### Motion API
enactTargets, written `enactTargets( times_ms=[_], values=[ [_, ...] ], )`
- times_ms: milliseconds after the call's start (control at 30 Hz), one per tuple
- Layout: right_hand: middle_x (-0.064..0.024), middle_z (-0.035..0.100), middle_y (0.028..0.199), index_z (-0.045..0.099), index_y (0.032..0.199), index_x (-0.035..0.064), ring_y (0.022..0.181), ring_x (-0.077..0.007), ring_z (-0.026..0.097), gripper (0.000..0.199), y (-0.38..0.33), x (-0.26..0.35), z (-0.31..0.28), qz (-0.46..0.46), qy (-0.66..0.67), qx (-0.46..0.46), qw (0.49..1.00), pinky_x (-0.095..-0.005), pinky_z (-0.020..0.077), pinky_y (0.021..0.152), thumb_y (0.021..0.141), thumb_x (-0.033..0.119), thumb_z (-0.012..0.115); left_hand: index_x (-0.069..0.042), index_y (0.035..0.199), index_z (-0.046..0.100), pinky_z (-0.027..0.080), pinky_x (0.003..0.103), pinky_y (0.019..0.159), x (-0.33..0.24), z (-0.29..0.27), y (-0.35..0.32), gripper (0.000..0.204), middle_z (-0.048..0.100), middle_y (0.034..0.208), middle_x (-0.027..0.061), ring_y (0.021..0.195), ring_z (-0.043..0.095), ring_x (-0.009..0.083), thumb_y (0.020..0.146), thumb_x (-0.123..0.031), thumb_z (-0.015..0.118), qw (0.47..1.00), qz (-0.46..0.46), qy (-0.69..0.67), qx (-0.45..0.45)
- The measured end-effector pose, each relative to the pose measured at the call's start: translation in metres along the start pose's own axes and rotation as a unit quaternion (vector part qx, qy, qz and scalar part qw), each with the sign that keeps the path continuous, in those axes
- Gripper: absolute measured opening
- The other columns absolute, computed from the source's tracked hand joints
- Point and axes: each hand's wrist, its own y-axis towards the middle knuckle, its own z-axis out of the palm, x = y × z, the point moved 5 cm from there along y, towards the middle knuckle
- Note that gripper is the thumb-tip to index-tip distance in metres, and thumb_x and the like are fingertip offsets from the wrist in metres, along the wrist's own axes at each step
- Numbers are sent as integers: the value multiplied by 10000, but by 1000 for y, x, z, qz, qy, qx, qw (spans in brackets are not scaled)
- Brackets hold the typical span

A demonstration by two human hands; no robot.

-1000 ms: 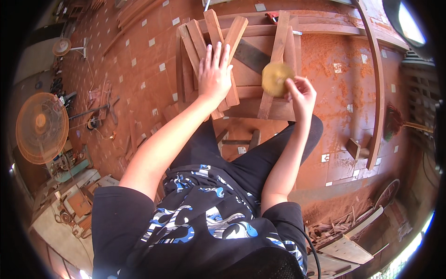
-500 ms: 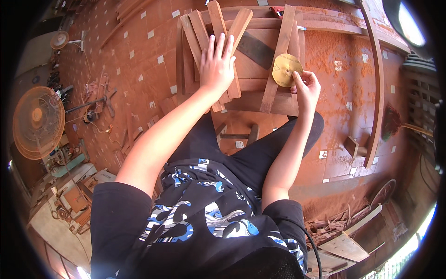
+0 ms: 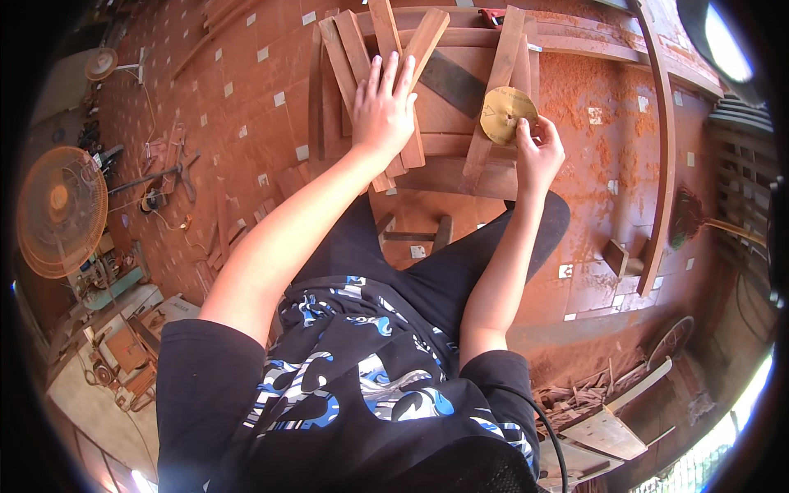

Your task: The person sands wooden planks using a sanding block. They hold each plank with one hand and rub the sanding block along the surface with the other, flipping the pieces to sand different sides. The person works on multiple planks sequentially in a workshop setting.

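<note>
A person in a black patterned shirt is sitting over a low wooden bench (image 3: 448, 177) on a red tiled floor (image 3: 246, 123). The left hand (image 3: 384, 111) is lying flat, fingers spread and grasping nothing, pressing on a fan of 3 or 4 wooden slats (image 3: 362, 49) at the bench's far left. The right hand (image 3: 538, 152) is pinching a round yellow sanding disc (image 3: 505, 115) by its near right edge, holding it against an upright wooden slat (image 3: 493, 94) on the right. An orange fan (image 3: 62, 209) is standing at far left.
</note>
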Motion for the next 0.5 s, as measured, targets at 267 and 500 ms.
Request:
enactTargets(
  times_ms=[267, 500],
  values=[
    [-112, 737, 743, 769, 974, -29, 680, -115, 660, 259, -27, -8, -10, 100, -118, 400, 904, -305, 530, 651, 815, 175, 775, -166, 1599, 365, 353, 494, 1193, -3, -6, -3, 610, 398, 1616, 147, 1493, 366, 381, 1033, -283, 561, 999, -5, 33, 8],
    [3, 578, 669, 704, 948, -27, 648, -47, 479, 231, -2, -8, 25, 13, 68, 23, 997, -240, 445, 604, 872, 170, 796, -199, 1606, 357, 327, 547, 1198, -3, -3, -1, 610, 395, 1622, 127, 1495, 366, 376, 1036, -295, 553, 999, -1, 47, 1]
  ],
)
